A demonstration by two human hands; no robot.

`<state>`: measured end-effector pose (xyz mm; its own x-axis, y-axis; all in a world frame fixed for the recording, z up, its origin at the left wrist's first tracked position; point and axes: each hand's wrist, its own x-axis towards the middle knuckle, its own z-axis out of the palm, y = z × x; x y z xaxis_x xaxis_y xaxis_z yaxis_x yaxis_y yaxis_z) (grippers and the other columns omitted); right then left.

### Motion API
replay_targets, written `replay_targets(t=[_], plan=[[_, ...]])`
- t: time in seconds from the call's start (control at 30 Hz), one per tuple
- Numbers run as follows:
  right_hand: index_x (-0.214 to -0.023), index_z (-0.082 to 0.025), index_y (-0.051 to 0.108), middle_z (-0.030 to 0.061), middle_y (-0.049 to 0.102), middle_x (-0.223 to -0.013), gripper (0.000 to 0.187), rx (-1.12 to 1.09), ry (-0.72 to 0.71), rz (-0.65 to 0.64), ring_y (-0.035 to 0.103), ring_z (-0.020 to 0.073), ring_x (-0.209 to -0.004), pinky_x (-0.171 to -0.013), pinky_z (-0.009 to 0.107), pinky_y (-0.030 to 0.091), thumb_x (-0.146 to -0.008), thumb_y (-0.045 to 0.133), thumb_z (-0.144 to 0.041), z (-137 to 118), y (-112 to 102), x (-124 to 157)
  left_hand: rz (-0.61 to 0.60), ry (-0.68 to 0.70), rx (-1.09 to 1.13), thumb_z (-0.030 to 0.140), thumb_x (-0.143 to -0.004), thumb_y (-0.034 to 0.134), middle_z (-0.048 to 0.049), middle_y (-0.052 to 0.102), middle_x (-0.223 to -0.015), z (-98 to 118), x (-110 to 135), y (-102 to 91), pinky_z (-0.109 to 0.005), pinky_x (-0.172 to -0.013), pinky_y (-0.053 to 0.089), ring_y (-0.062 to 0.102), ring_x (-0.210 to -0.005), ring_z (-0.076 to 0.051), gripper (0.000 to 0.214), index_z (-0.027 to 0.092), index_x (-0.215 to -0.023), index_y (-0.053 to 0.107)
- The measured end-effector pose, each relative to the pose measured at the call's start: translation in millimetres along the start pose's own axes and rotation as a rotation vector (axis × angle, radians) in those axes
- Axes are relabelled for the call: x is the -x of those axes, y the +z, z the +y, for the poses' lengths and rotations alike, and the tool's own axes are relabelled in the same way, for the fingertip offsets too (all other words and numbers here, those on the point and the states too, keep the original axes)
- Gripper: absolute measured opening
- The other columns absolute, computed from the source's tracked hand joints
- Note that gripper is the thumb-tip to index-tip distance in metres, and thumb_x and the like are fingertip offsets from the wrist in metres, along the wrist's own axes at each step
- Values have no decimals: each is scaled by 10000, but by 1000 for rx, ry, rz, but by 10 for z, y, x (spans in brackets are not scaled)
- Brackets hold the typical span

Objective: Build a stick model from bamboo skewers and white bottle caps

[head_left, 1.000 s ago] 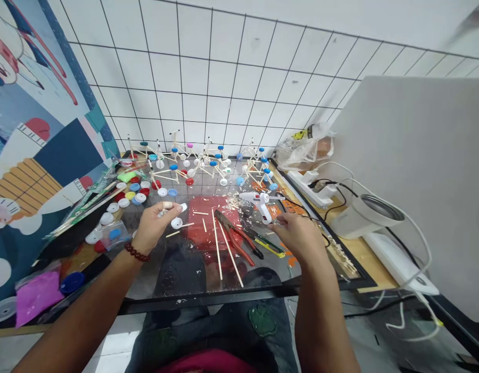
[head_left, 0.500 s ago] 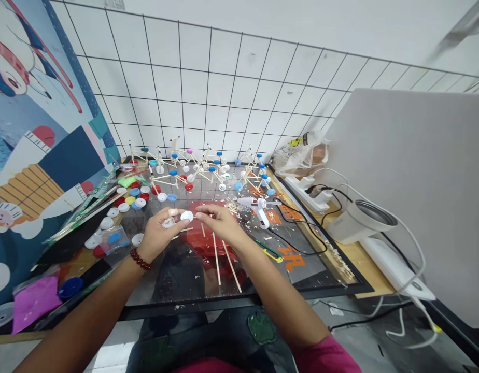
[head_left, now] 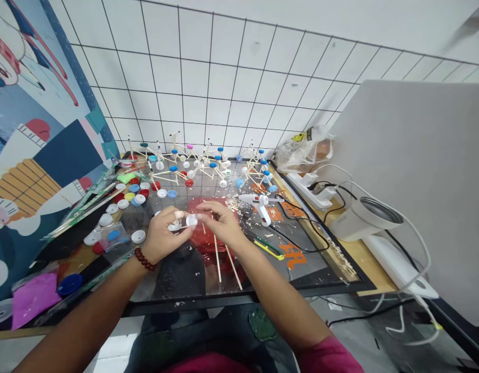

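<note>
Working at a cluttered tabletop, a person brought both hands together over its near middle, as seen from the head camera. The left hand point(head_left: 164, 236) gripped a white cap point(head_left: 192, 220) between thumb and fingers, with a second white cap point(head_left: 174, 226) tucked against the fingers to its left. The right hand point(head_left: 223, 226) met the first cap from the right, its thumb and fingers drawn together at the cap's edge — whether they gripped the cap itself or something smaller could not be told. A beaded bracelet point(head_left: 144, 259) circled the left wrist.

Beneath the hands lay a red mat point(head_left: 200, 242), with two pale sticks point(head_left: 217, 260) stretching from it toward the near edge. To the right, a white glue gun point(head_left: 259, 205) rested beside scattered shavings, and a yellow-and-green cutter point(head_left: 269, 249) lay nearer. Stick-and-cap models point(head_left: 213, 165) lined the far side, below the tiled wall point(head_left: 193, 77). Loose caps point(head_left: 139, 199) in red, white, blue and yellow were strewn at left — a purple packet point(head_left: 35, 299) lay at the near left corner. A white power strip point(head_left: 307, 187) sat at far right.
</note>
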<state>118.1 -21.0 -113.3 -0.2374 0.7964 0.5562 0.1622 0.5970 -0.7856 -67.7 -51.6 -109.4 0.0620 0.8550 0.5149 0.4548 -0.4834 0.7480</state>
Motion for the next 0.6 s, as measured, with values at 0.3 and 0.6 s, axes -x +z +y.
replay_targets(t=[0.3, 0.6], plan=[[-898, -200, 652, 29, 674, -819, 121, 791, -536, -125, 544, 182, -790, -689, 342, 347, -942, 563, -269, -157, 297, 217, 282, -822, 897, 272, -689, 714, 28, 530, -630, 43, -181, -39, -199, -490, 386, 474, -556, -87, 152, 155, -704, 617], [-1127, -201, 590, 60, 668, -1006, 183, 960, -803, -158, 505, 173, -784, -644, 349, 289, -972, 497, -170, -207, 427, 187, 108, -924, 1078, 231, -783, 617, 14, 599, -660, 321, -124, -36, -224, -571, 476, 542, -570, -97, 66, 170, -759, 602]])
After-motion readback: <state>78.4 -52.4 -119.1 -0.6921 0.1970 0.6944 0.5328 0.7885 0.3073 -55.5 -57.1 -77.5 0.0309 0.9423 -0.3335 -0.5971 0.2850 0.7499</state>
